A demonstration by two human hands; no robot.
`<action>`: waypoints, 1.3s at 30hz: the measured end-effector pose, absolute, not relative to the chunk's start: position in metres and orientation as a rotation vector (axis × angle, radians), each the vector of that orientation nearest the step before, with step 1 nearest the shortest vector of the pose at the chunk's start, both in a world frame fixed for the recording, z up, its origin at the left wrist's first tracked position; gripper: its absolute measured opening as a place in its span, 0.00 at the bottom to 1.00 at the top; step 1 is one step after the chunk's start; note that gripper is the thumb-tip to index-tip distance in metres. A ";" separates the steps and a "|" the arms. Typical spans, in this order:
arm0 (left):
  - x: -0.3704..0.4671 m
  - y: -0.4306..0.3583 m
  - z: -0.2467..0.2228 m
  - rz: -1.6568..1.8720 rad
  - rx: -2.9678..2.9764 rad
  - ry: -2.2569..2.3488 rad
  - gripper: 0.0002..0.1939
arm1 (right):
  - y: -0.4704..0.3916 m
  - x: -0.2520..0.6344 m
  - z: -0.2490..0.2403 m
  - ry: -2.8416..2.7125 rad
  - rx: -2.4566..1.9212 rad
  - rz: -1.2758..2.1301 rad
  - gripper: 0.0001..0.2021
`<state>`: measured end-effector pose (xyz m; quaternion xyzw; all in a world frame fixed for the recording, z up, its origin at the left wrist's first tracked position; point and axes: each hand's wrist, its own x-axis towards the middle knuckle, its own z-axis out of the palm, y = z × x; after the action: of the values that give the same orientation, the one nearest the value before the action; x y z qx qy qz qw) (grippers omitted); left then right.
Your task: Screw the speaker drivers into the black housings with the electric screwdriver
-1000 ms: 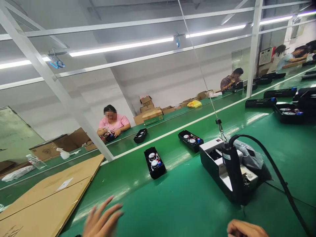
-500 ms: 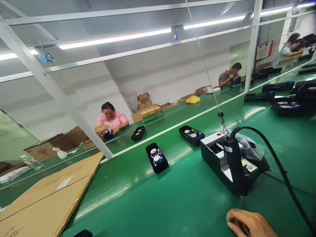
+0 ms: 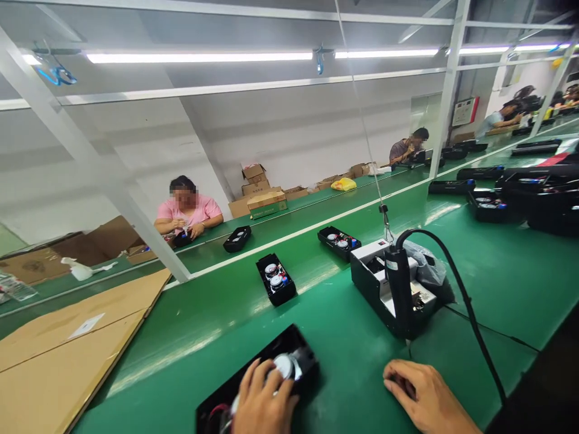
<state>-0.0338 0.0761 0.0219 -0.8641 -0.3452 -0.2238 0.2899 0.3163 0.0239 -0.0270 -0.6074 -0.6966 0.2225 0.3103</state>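
Note:
My left hand (image 3: 262, 404) lies on a black speaker housing (image 3: 308, 369) at the near edge of the green belt (image 3: 344, 337), fingers spread over its round silver speaker (image 3: 284, 364). My right hand (image 3: 425, 398) rests on the belt to the right of the housing with its fingers curled under; what is beneath it is hidden. Just beyond my right hand a black electric screwdriver (image 3: 400, 289) hangs on a cord, standing against an open black and white box (image 3: 371, 283).
More black housings lie up the belt (image 3: 275, 280) (image 3: 338, 241) (image 3: 237, 239). Cardboard sheets (image 3: 67, 349) lie at the left. A slanted white frame post (image 3: 113, 193) crosses the left. A person in pink (image 3: 187, 211) works across the line, with others further right.
My left hand left the view, then came back holding a black speaker housing at the near edge. My right hand stayed put. The view has tipped downward.

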 end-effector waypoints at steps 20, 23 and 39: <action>-0.080 0.002 0.012 -1.337 -2.237 -1.542 0.07 | 0.026 0.187 0.027 -2.175 -0.895 0.451 0.15; -0.072 0.004 0.002 -1.410 -2.278 -1.546 0.09 | 0.045 0.154 0.037 -2.167 -0.952 0.490 0.11; -0.050 0.012 -0.006 -0.918 -2.411 -1.586 0.25 | 0.080 0.196 0.068 -2.846 -0.784 0.209 0.19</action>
<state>-0.0498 0.0116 -0.0059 -0.7948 -0.5229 -0.3027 0.0563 0.1963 0.0801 0.0683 -0.2637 -0.9577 0.0703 0.0911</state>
